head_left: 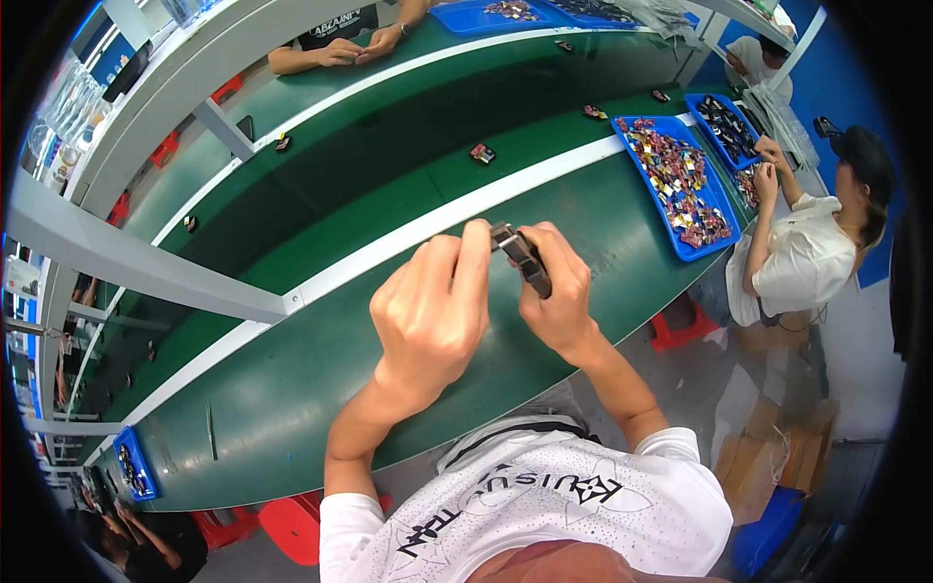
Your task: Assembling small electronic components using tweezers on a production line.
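Note:
Above the green worktable (292, 408), both my hands are raised around a small, dark, block-shaped part (525, 260) with a metallic-looking upper end. My right hand (562, 296) grips its lower body between thumb and fingers. At the upper end, my left hand (428, 311) is closed, its thumb and forefinger pinching there. Whether the left fingertips hold a separate small piece is too small to make out. The part is tilted, its top leaning left.
A blue tray (692, 256) of small red, yellow and silver pieces lies to the right, near a co-worker (802, 253). Small parts (482, 153) sit on the green conveyor (418, 185) beyond a white rail (447, 216). A white frame post (146, 255) stands left; a thin tool (211, 432) lies nearby.

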{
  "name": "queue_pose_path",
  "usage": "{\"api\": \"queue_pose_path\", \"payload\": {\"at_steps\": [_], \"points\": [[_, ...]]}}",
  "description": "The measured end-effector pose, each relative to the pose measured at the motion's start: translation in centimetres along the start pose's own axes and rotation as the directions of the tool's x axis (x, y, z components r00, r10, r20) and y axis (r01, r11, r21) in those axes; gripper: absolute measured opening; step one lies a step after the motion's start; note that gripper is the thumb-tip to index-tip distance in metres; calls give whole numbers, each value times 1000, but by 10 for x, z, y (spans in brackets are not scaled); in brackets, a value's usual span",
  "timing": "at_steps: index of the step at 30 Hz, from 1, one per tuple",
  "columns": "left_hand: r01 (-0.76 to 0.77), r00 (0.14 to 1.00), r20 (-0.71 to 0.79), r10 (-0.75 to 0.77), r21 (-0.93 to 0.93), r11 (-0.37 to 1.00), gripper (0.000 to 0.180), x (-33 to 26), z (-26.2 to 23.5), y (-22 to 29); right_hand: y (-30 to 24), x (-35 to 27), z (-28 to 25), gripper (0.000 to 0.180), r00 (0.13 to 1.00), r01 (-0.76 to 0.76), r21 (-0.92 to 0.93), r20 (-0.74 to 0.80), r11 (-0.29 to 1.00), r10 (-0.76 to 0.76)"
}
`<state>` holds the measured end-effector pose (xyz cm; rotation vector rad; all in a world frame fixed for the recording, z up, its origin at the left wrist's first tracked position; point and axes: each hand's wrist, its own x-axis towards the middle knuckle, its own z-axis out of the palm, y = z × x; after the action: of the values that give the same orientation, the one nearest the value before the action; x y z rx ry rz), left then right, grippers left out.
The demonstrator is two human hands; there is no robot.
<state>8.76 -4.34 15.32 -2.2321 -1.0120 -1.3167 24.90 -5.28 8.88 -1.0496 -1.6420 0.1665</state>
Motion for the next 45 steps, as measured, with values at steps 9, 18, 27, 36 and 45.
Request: {"api": "queue_pose_path", "payload": {"at_steps": [9,18,27,36,45], "points": [[-99,995,-23,98,-50,994,32,9,-13,-1,-4,4,-19,44,986,70,-97,-141,993,-84],[-144,989,-50,137,-191,971,31,11,-31,5,2,0,-30,12,959,-139,287,-201,948,202],[-227,973,-67,222,-65,972,23,6,-40,9,1,-4,-31,16,986,-111,258,-95,960,139],[-252,967,-41,251,-5,968,23,6,-43,9,-3,-7,-26,21,982,-156,260,-65,953,179],[-256,965,-52,255,2,967,22,5,-43,9,-4,-7,-27,21,989,-120,222,-56,968,135]]}}
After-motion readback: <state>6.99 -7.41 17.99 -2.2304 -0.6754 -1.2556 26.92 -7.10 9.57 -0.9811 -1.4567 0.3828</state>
